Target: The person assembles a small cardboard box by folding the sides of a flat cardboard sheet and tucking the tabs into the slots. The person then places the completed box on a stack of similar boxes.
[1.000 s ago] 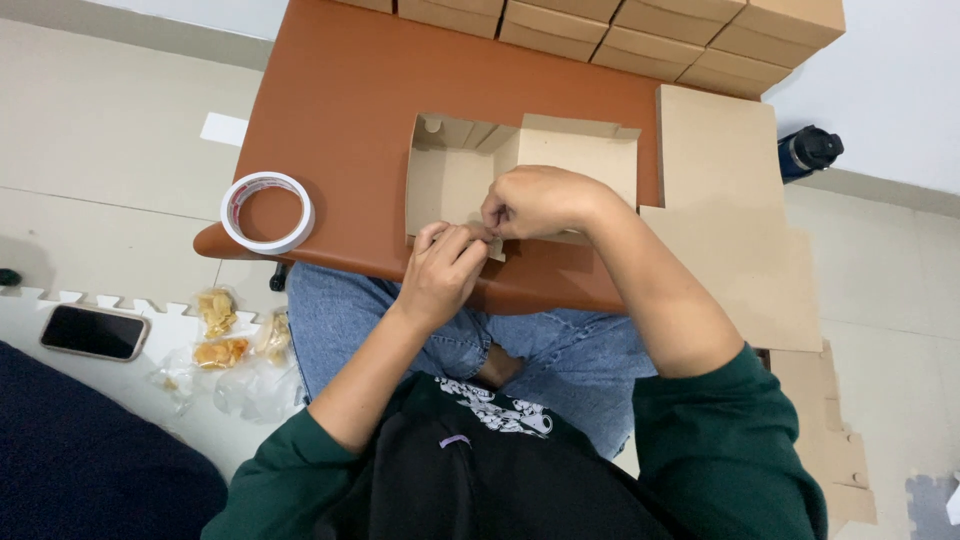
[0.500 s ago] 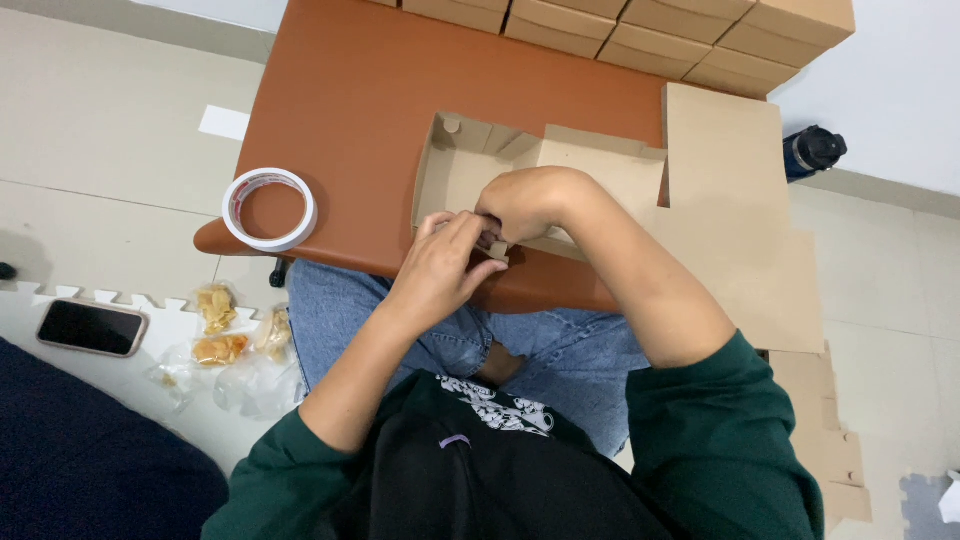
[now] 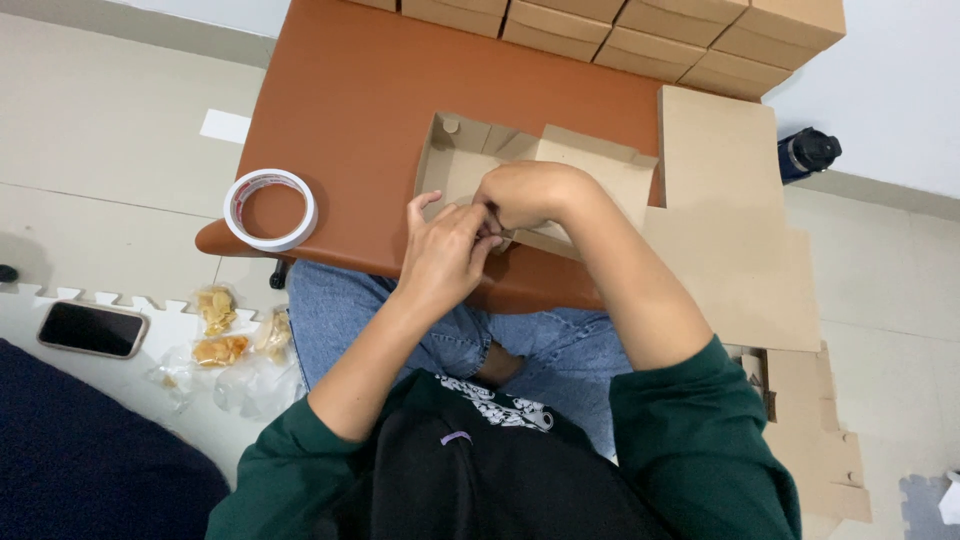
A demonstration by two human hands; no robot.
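Floor, near left: black phone (image 3: 92, 329) on white foam mat; clear snack bags (image 3: 222, 335) beside it.
Left hand (image 3: 443, 253): fingers bunched, pressing the box's near wall.
Right hand (image 3: 525, 193): curled, fingertips meeting the left; what they pinch is hidden.
Cardboard box (image 3: 470, 160): half-folded, open, on the brown table (image 3: 370, 100) at its near edge.
Tape roll (image 3: 270, 209): table's left corner.
Flat cardboard sheets (image 3: 725, 215): right of box.
Far: stacked boxes (image 3: 640, 25); dark bottle (image 3: 808, 153) on floor.

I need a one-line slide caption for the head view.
Left hand and right hand fold a flat brown cardboard box on a brown table.
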